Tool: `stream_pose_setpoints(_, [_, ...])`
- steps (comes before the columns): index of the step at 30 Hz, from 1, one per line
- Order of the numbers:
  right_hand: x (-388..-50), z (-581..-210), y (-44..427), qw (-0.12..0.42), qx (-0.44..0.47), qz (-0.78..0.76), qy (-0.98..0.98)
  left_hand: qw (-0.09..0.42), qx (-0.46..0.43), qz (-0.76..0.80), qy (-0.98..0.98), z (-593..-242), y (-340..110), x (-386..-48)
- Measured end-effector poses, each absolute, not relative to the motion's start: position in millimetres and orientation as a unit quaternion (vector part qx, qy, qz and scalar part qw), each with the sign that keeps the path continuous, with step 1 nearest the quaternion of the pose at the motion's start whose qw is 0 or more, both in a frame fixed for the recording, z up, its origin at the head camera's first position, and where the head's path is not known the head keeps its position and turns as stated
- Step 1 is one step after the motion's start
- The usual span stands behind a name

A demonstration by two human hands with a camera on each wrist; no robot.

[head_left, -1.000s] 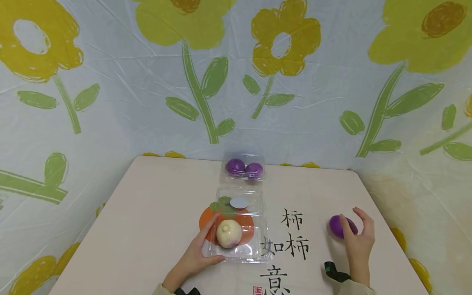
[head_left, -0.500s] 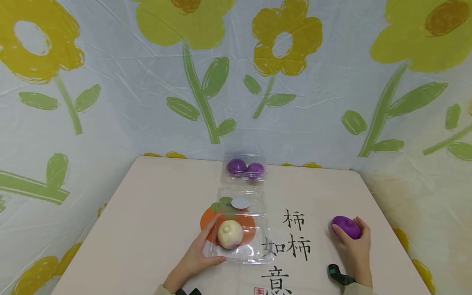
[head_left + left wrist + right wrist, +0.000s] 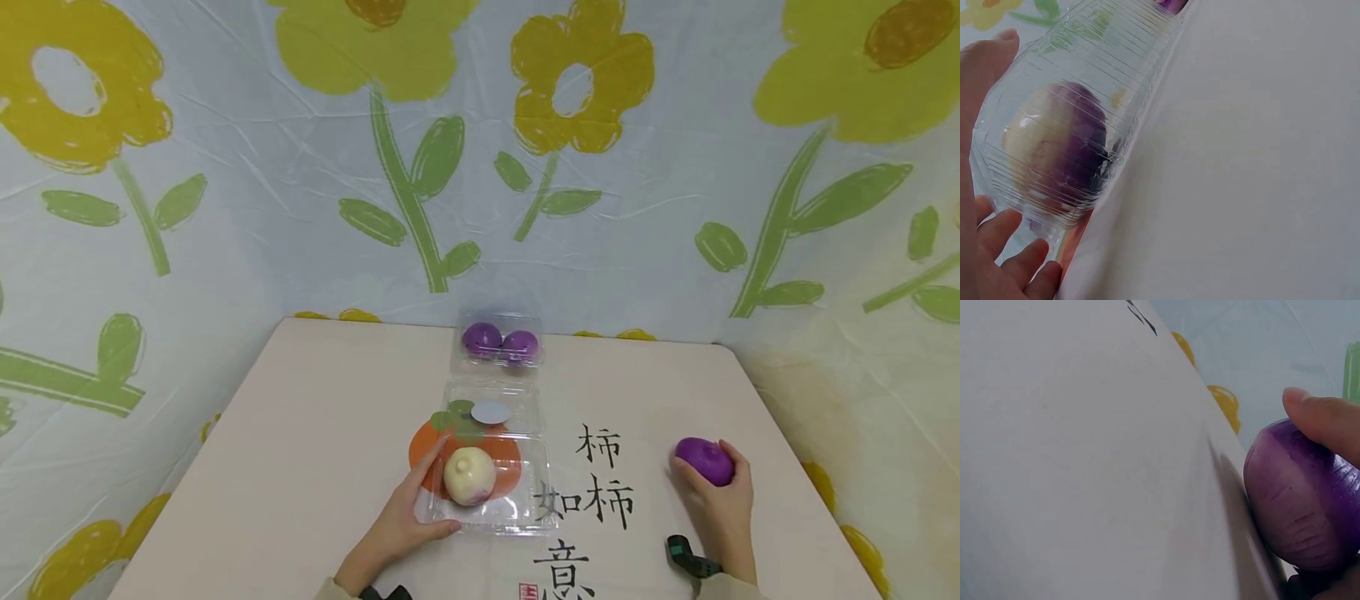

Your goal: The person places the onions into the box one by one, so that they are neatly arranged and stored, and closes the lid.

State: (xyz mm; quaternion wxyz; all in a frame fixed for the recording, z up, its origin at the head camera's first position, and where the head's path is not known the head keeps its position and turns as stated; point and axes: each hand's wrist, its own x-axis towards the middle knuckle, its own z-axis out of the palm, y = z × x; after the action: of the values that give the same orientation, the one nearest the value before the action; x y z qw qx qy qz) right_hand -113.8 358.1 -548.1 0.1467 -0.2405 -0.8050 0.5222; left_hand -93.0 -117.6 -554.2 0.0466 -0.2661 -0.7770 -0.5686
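Note:
On the right side of the table my right hand [image 3: 726, 504] grips a round purple vegetable [image 3: 703, 461], thumb on one side and fingers on the other. In the right wrist view, the thumb lies over the glossy vegetable [image 3: 1300, 494]; I cannot tell whether it touches the table. My left hand [image 3: 396, 527] holds the front left corner of an open clear plastic clamshell box [image 3: 521, 504]. Inside that box sits a cream-and-purple, turnip-like vegetable [image 3: 470, 477]. The left wrist view shows it through the ribbed plastic wall [image 3: 1041, 203], between thumb and fingers.
A second clear plastic box [image 3: 498, 319] with two purple vegetables [image 3: 482, 338] stands at the table's back edge. A pale oval label [image 3: 491, 412] shows on the front box's lid. The tablecloth [image 3: 337, 400] carries black characters and an orange persimmon print. Flower-patterned curtain [image 3: 600, 208] surrounds the table.
My right hand's raised fingers have closed around the purple vegetable, which has turned a little in the grip. My left hand stays at the box.

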Motion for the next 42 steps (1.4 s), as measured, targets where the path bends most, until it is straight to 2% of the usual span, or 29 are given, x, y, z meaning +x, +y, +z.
stream_pose_setpoints(9, [-112,-544,355,0.133,-0.217,0.511,-0.821,0.042,-0.260,-0.554,-0.790,-580,-124,-102])
stream_pose_setpoints(24, [-118,-536,354,0.126,-0.211,0.517,-0.820,0.033,-0.255,-0.553,-0.793,-580,-123,-102])
stream_pose_setpoints(42, [-112,-503,310,0.103,-0.176,0.573,-0.794,0.022,-0.256,-0.555,-0.791,-577,-121,-102])
